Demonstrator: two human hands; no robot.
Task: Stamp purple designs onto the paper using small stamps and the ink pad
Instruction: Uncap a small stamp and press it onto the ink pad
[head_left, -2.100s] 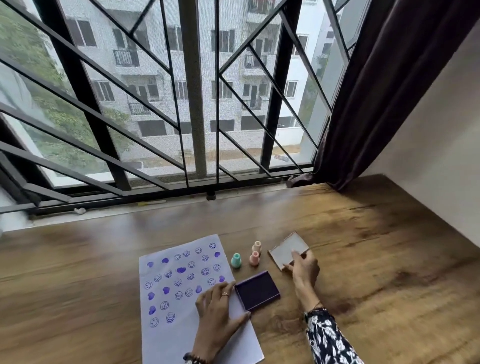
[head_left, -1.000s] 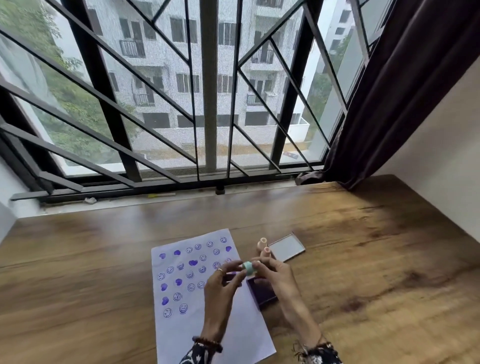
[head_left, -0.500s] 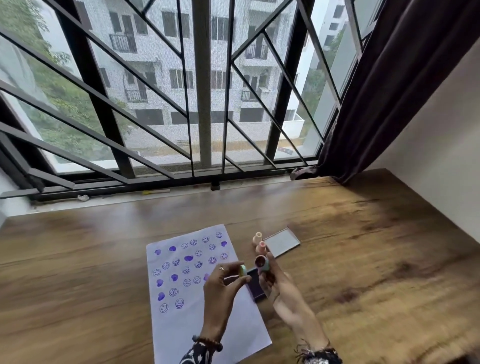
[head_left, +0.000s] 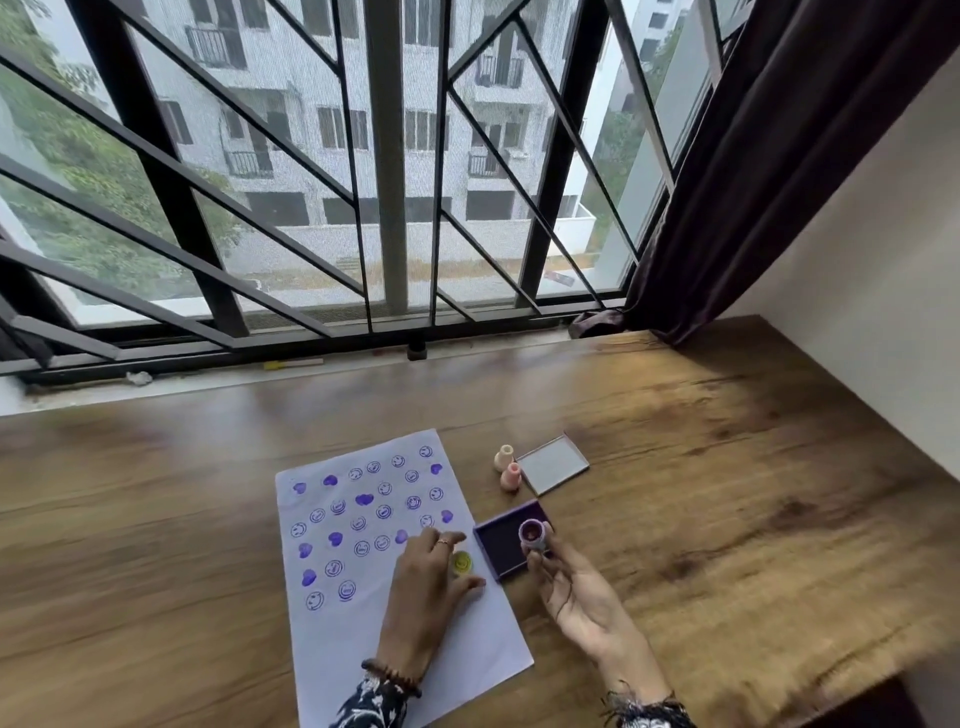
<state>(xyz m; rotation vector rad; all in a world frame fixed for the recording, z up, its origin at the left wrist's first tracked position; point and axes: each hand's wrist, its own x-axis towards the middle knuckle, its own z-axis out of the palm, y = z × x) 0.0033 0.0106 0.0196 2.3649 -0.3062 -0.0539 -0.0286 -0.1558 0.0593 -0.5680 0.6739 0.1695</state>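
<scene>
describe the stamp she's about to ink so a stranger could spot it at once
On the wooden table, right of the paper, lies the open purple ink pad. The stamp is above it in the right hand, its purple-stained face up; the two other stamps stand untouched beside the lid.

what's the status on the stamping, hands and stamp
Right hand holds a small stamp face up over the ink pad. Left hand sets a yellow piece on the paper. Nothing in the way.
</scene>
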